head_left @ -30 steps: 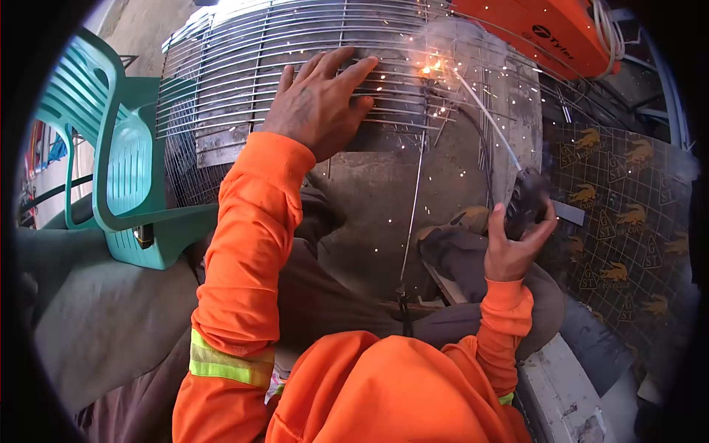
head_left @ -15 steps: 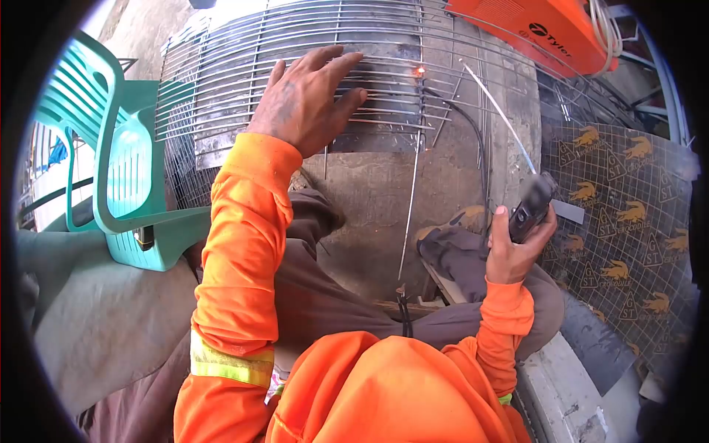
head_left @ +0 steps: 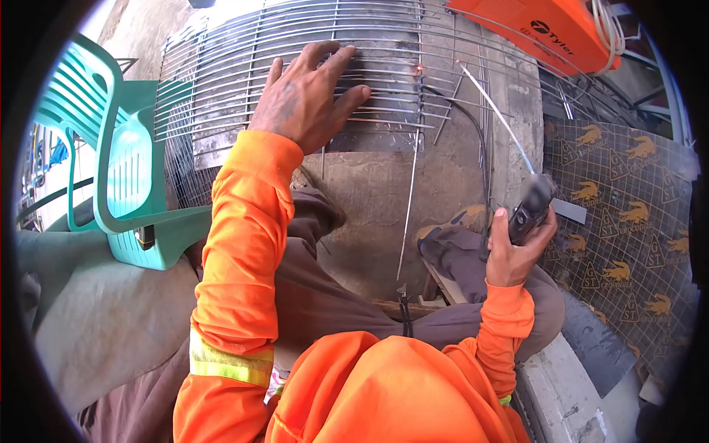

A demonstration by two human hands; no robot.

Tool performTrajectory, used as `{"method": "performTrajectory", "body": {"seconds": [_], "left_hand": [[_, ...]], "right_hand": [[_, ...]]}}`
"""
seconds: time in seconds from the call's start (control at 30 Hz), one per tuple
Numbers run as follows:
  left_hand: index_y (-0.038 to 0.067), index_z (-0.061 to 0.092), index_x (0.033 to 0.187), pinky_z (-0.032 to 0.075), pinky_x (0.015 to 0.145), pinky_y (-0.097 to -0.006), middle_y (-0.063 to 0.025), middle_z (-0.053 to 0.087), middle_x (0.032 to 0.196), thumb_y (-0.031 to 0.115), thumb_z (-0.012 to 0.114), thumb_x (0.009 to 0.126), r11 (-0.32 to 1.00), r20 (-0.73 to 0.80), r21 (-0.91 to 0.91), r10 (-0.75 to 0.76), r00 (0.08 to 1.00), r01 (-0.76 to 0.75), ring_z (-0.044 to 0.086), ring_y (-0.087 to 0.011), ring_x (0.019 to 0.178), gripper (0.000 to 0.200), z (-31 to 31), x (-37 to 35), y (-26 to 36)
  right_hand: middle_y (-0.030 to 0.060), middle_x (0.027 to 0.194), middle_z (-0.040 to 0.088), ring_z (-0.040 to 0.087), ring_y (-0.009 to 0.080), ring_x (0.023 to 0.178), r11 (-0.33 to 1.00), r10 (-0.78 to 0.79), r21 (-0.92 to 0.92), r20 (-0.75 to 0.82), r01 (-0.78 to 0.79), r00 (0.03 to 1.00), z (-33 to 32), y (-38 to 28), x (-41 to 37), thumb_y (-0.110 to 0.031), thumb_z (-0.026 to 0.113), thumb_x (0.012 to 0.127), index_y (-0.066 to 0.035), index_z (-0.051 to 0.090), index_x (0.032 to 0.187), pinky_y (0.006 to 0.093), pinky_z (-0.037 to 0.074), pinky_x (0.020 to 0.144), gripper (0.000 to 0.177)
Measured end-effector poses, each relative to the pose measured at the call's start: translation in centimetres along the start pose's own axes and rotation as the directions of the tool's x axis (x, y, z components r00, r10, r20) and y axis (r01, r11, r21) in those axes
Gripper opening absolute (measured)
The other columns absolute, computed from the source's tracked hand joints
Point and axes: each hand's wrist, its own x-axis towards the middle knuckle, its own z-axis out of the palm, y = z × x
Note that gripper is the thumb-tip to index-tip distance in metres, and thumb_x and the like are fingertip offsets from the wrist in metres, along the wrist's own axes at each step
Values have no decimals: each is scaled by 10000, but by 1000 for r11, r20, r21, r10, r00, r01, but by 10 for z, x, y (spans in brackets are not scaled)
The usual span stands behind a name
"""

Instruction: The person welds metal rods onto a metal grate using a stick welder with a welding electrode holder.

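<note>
My left hand (head_left: 305,100) lies palm down on a grid of thin steel rods (head_left: 395,120), its fingers spread across them. In my right hand (head_left: 513,255) is a black welding electrode holder (head_left: 530,210), gripped with the thumb along its side. A thin welding rod (head_left: 499,114) juts up and left from the holder's jaw. The rod's tip has a faint reddish glow and is apart from the grid. A small red-hot spot (head_left: 420,68) shows on a crossbar at the grid's right side.
A green plastic chair (head_left: 129,162) stands at the left. At the upper right is an orange Tyler machine (head_left: 539,33) with a coiled cable. A crocodile-printed sheet (head_left: 620,221) lies to the right. Another thin rod (head_left: 410,207) extends between my knees, and a black cable (head_left: 476,129) runs beside it.
The bright glow on the crossbar has dimmed to a small red spot. My left fingers have shifted slightly on the rods. The electrode holder has barely moved.
</note>
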Motion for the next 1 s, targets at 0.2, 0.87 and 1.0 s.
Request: {"method": "performTrajectory", "body": {"seconds": [0.2,0.87,1.0], "left_hand": [[134,516,1490,426,1133,-516,-196,490,1499,604,563,994,1000,-20,-2,23,1000,-23,519,-417,1339,685,3,1,-3],[187,545,1487,433,1116,-506,-217,499,1450,619,539,1001,999,-70,-38,9,998,-12,534,-412,1305,650,5,3,2],[189,545,1486,439,1111,-504,-219,498,1451,628,531,1000,999,-72,-34,18,997,-20,538,-417,1299,655,5,2,1]], "right_hand": [[124,1224,475,565,166,1038,1000,-5,-19,-7,5,1000,-1,2,0,-57,743,895,12,348,1408,309,495,902,651],[121,1216,489,568,163,1037,999,33,-13,27,-32,999,3,-3,1,-42,739,898,5,340,1412,300,490,905,653],[119,1215,489,565,162,1038,999,30,-14,23,-30,999,3,-3,1,-48,743,897,4,346,1409,301,489,904,649]]}}
